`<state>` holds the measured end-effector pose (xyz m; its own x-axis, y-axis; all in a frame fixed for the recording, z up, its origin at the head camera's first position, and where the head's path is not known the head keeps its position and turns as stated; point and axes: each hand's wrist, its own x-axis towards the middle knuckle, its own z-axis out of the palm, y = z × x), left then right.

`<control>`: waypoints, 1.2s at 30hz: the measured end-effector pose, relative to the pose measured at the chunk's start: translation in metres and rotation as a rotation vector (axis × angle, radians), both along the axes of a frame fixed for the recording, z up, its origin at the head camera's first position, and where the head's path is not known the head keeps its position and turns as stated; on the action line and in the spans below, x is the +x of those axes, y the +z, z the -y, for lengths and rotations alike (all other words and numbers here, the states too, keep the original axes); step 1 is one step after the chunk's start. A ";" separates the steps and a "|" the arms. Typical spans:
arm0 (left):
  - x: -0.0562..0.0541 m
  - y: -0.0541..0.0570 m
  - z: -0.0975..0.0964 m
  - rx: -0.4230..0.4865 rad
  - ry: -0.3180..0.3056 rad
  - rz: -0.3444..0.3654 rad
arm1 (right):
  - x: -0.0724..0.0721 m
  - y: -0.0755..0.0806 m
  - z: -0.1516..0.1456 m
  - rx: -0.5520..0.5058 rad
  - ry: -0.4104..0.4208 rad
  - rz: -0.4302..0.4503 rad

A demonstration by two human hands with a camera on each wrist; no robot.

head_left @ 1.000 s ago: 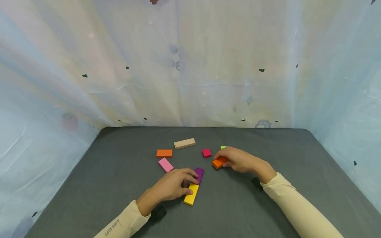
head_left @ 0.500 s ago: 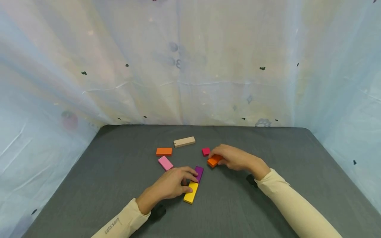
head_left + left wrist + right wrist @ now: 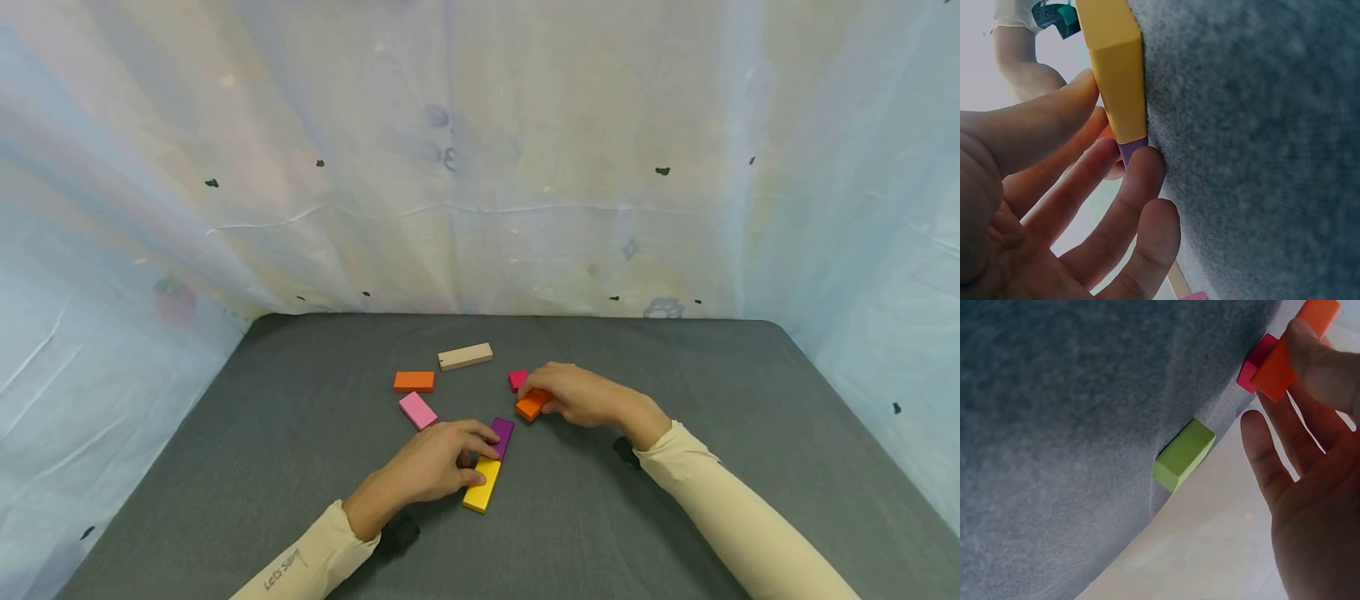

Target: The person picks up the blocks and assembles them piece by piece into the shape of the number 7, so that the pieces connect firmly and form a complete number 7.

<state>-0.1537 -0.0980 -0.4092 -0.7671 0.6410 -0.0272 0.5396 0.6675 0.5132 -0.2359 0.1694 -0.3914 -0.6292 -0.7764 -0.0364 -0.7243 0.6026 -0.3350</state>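
Note:
My left hand lies over two small blocks set end to end on the grey table. Its thumb touches the top of the yellow block, and relaxed fingertips rest along the purple block. In the left wrist view the yellow block stands out, with only a little of the purple block visible between fingers. An orange block is pinched between thumb and fingers of my right hand. Just beyond it is a red block, partly hidden by that hand; the right wrist view shows the orange block overlapping it.
Near my left hand lie a pink block and a second orange block. A plain wooden block is farther back. The right wrist view shows a green block. A pale curtain hangs behind the table.
My right hand has moved left with the orange block, toward the red block and the purple one, and now covers the green block in the head view. My left hand has stayed in place.

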 end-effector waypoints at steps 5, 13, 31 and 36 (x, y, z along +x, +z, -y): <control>0.001 0.001 -0.001 -0.009 0.004 0.001 | 0.000 0.000 0.002 0.004 0.001 -0.002; 0.002 0.001 -0.003 -0.019 -0.007 -0.030 | -0.002 -0.003 0.006 -0.002 0.002 -0.001; 0.002 0.002 -0.001 -0.032 -0.003 -0.030 | -0.012 -0.006 0.018 -0.010 0.011 -0.008; 0.002 0.003 -0.002 -0.033 -0.001 -0.025 | -0.013 -0.006 0.021 -0.024 0.022 -0.005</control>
<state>-0.1513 -0.0963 -0.4063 -0.7669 0.6412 -0.0290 0.5532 0.6832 0.4767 -0.2488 0.1486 -0.3977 -0.6122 -0.7906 -0.0144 -0.7388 0.5784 -0.3457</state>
